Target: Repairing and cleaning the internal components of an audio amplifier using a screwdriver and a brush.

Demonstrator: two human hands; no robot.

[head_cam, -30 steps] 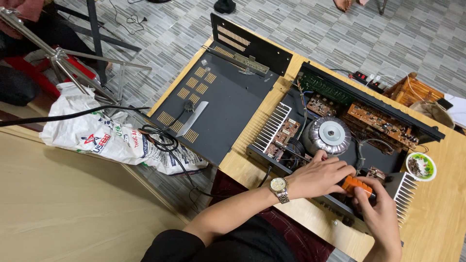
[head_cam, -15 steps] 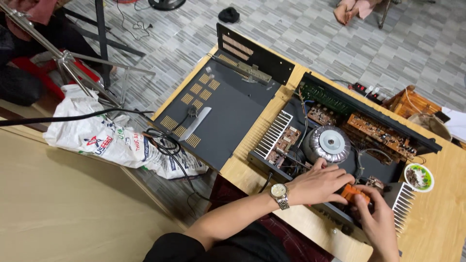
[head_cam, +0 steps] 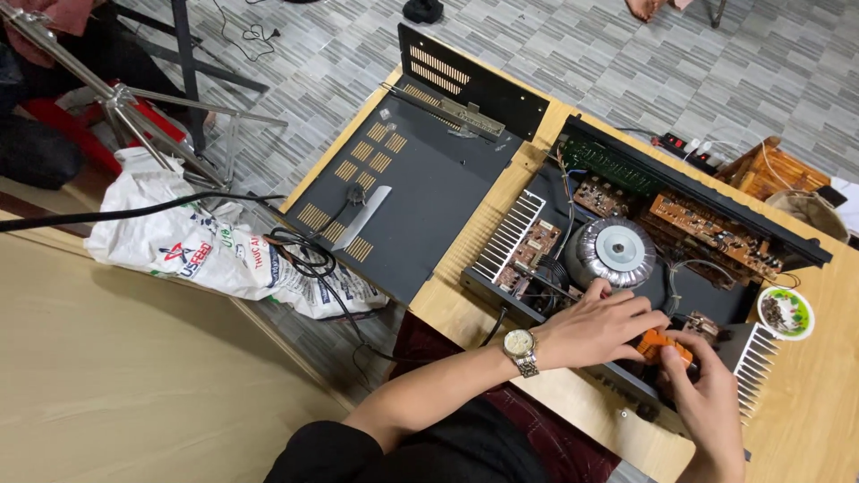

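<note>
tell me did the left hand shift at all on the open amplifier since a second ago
No. The left hand lies just below the round silver transformer, as it did earlier, beside the orange tool; only the camera view shifted.

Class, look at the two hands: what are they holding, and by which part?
Both the left hand and the right hand grip a small orange tool by its body; its working end is hidden.

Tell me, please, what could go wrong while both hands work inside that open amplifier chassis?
The right hand holds an orange tool among tight wiring, so a slip might nick a wire or board. The left hand rests by the round transformer; its wristwatch could touch live parts. The small bowl nearby might get knocked.
</note>
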